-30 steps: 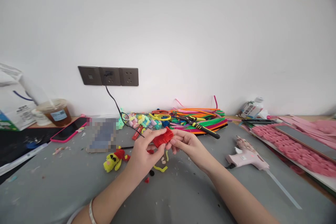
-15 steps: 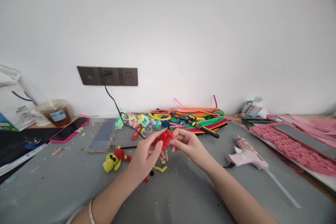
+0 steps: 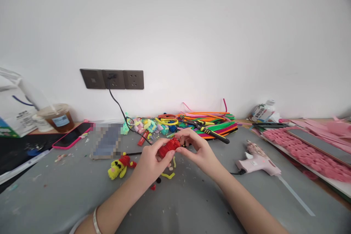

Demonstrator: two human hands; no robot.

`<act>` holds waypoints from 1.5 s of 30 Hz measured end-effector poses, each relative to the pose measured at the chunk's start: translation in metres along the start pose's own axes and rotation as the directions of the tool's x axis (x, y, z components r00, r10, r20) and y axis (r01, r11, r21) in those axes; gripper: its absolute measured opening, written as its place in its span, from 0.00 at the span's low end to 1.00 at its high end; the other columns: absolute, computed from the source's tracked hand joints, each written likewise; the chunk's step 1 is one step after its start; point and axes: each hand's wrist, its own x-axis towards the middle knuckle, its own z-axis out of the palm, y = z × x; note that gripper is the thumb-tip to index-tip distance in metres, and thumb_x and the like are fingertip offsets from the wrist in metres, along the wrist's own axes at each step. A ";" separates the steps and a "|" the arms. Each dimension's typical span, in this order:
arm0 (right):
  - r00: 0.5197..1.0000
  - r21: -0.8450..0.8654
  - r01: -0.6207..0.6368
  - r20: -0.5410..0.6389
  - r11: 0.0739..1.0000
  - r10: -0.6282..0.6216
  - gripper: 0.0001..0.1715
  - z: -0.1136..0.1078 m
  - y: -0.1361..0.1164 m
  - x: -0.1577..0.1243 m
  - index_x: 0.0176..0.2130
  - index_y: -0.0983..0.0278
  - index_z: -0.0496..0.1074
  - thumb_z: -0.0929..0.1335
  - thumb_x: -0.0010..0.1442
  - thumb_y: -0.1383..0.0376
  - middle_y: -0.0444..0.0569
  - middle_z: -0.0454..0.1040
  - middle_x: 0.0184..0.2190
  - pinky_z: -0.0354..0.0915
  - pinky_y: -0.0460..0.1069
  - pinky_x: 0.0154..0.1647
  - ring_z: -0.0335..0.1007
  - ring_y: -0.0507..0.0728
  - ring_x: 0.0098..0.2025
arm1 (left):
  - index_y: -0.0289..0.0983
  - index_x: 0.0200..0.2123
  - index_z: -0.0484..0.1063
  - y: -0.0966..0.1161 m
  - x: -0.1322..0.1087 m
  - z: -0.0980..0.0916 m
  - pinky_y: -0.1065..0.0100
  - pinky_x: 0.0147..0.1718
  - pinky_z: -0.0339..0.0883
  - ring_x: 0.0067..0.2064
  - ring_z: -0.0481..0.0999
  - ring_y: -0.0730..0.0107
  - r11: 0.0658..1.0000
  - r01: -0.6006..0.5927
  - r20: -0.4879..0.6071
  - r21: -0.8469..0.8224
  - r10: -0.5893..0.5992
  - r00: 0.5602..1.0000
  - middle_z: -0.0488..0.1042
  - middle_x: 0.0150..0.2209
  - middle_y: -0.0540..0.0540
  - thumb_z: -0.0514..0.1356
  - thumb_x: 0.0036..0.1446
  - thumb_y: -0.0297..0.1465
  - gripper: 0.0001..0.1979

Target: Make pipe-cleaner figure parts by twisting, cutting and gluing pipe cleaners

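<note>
A red fuzzy pipe-cleaner piece point(image 3: 167, 147), wound into a ribbed, tube-like shape, is held above the grey mat point(image 3: 189, 204). My left hand point(image 3: 153, 158) has its thumb in front and its fingers behind the piece's left part. At the right end, my right hand point(image 3: 196, 146) curls its fingers over the top while the thumb touches from below. The fingertips hide part of that end. Below and to the left lies a yellow and red pipe-cleaner dog figure point(image 3: 117, 168). A short yellow pipe-cleaner bit point(image 3: 168, 176) rests just beneath my hands.
Behind my hands are a bundle of coloured pipe cleaners point(image 3: 219, 128) and pliers point(image 3: 214, 134). A pink glue gun point(image 3: 257, 164) lies right. Pink braided material point(image 3: 309, 153) is at far right. At left are a pink-edged phone point(image 3: 72, 137) and a drink cup point(image 3: 59, 119).
The red piece has tilted from nearly upright to lying more sideways, showing more of its ribbed side. My right hand's fingers have risen and arched over its end.
</note>
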 end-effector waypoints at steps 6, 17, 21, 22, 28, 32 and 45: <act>0.964 -0.183 0.257 -0.026 0.949 -0.266 0.04 0.002 -0.004 -0.001 0.35 0.59 0.75 0.69 0.63 0.63 0.51 0.70 0.37 0.68 0.55 0.44 0.70 0.59 0.40 | 0.39 0.44 0.76 0.009 -0.001 0.000 0.73 0.24 0.64 0.24 0.75 0.70 0.980 -0.071 0.047 0.188 0.063 0.997 0.77 0.28 0.49 0.60 0.57 0.36 0.12; 0.959 -0.295 0.246 -0.068 0.923 -0.277 0.06 0.007 -0.004 -0.004 0.33 0.58 0.75 0.69 0.63 0.66 0.50 0.75 0.33 0.69 0.55 0.42 0.73 0.60 0.40 | 0.41 0.44 0.75 0.003 -0.002 0.003 0.73 0.24 0.63 0.23 0.74 0.68 0.983 -0.053 0.021 0.174 0.050 0.999 0.77 0.25 0.50 0.60 0.57 0.36 0.12; 0.959 -0.254 0.242 -0.082 0.937 -0.270 0.06 0.008 -0.005 -0.004 0.32 0.58 0.76 0.69 0.63 0.66 0.50 0.76 0.33 0.69 0.55 0.41 0.73 0.59 0.38 | 0.42 0.46 0.71 0.004 -0.003 0.004 0.74 0.24 0.62 0.23 0.75 0.70 0.976 -0.066 0.023 0.206 0.063 0.998 0.77 0.27 0.51 0.58 0.59 0.36 0.12; 0.961 -0.235 0.238 -0.084 0.942 -0.264 0.06 0.008 -0.005 -0.004 0.32 0.59 0.76 0.69 0.63 0.66 0.50 0.75 0.33 0.69 0.54 0.40 0.73 0.59 0.38 | 0.42 0.45 0.70 0.005 -0.003 0.004 0.74 0.24 0.62 0.23 0.75 0.70 0.978 -0.064 0.026 0.198 0.060 0.998 0.77 0.28 0.51 0.58 0.59 0.36 0.11; 0.962 -0.237 0.216 -0.116 0.947 -0.248 0.06 0.007 -0.004 -0.004 0.32 0.58 0.77 0.70 0.62 0.65 0.50 0.75 0.33 0.68 0.55 0.42 0.73 0.59 0.38 | 0.40 0.47 0.70 0.005 -0.003 0.004 0.73 0.26 0.66 0.27 0.77 0.68 0.981 -0.049 0.015 0.188 0.047 0.999 0.78 0.30 0.48 0.58 0.60 0.37 0.13; 0.949 -0.288 0.250 -0.118 0.924 -0.293 0.06 0.008 -0.005 -0.005 0.32 0.58 0.77 0.70 0.62 0.66 0.50 0.75 0.32 0.68 0.56 0.42 0.73 0.59 0.37 | 0.39 0.47 0.72 0.004 -0.001 0.003 0.73 0.26 0.67 0.28 0.77 0.68 0.976 -0.067 0.016 0.205 0.066 0.998 0.78 0.31 0.47 0.58 0.60 0.37 0.14; 0.806 -0.584 -0.071 -0.511 0.809 -0.298 0.09 -0.057 0.006 -0.038 0.39 0.62 0.73 0.65 0.65 0.62 0.50 0.75 0.33 0.64 0.52 0.39 0.70 0.58 0.35 | 0.38 0.45 0.68 -0.007 0.006 -0.001 0.66 0.31 0.75 0.29 0.80 0.65 0.989 0.069 0.006 -0.127 -0.068 0.998 0.78 0.29 0.48 0.61 0.58 0.43 0.17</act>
